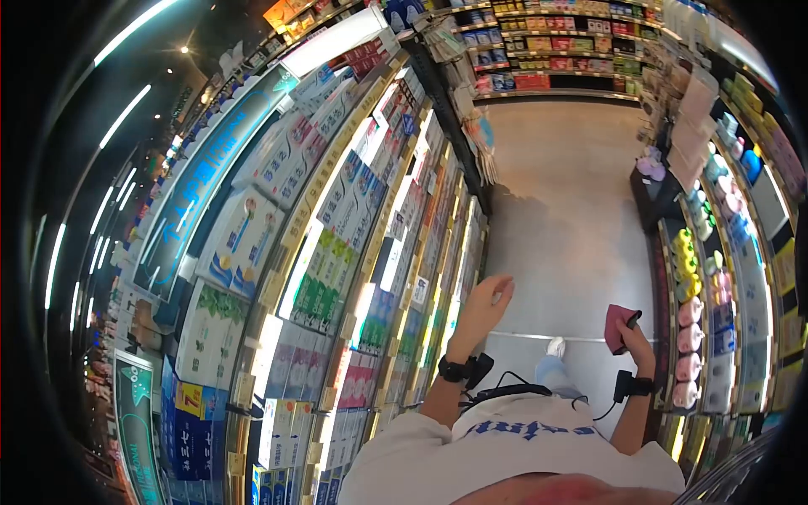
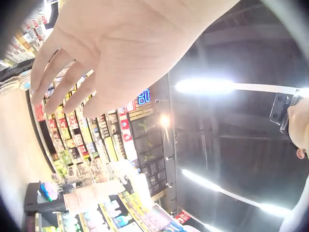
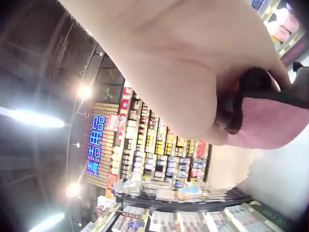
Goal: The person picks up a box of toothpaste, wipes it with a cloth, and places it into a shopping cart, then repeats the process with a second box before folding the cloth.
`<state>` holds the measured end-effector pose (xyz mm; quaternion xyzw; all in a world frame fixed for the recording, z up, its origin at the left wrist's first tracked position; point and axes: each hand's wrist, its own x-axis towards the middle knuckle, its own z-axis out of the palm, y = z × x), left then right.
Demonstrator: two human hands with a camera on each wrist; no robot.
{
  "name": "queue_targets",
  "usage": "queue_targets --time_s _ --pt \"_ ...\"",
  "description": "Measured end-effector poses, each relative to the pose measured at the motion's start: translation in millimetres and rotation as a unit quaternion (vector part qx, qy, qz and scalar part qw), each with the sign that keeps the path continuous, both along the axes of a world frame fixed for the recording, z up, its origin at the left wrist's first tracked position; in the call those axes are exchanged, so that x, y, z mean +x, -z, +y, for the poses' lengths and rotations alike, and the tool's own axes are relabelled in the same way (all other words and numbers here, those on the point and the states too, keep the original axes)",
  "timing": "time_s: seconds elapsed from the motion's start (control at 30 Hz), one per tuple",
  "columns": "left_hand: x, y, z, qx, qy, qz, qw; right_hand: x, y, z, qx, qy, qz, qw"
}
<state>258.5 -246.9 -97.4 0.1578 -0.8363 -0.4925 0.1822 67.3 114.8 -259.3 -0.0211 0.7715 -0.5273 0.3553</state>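
Step Status: Apparent Carry

Lower right of the head view: my right hand [image 1: 642,347] grips the pink, dark-edged item [image 1: 616,331], fingers curled round it; lower centre: my left hand [image 1: 481,313] is empty, fingers relaxed, right of the boxed goods [image 1: 324,273]; I judge the next move calls for a secure grip and side clearance.

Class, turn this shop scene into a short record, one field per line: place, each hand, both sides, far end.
Place: shop aisle with pale floor
Left hand: empty, raised, fingers relaxed
Right hand: holds a pink item with dark trim
Left side: shelved boxes
Right side: shelves with pink containers
Far end: stocked shelves
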Motion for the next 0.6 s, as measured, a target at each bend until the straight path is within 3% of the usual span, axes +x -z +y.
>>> queue_targets --time_s 0.03,0.13,0.2,0.27,0.37,0.5,0.6 --pt "-19 0 -12 -0.012 -0.01 -0.002 1.0 -16 -4 -13 -0.093 0.019 -0.024 0.995" --pt "-78 -29 -36 -0.035 -0.041 0.001 0.999 -73 -31 -56 -0.228 0.019 -0.078 0.97" --pt "-116 -55 -46 -0.058 -0.053 -0.005 0.997 -128 -22 -72 -0.082 -0.06 0.051 0.994" --pt "-151 -78 -56 -0.074 -0.064 0.019 0.995 -174 -9 -90 -0.051 -0.091 0.164 0.981" --pt "-192 -104 -64 -0.036 -0.109 0.02 0.993 -220 -33 -127 -0.07 -0.117 0.14 0.981" --pt "-228 -100 -93 -0.049 -0.157 0.015 0.986 -254 -75 -183 -0.106 -0.168 0.081 0.977" --pt "-253 -99 -134 -0.071 -0.172 0.034 0.982 -282 -71 -220 -0.041 -0.231 0.059 0.97"
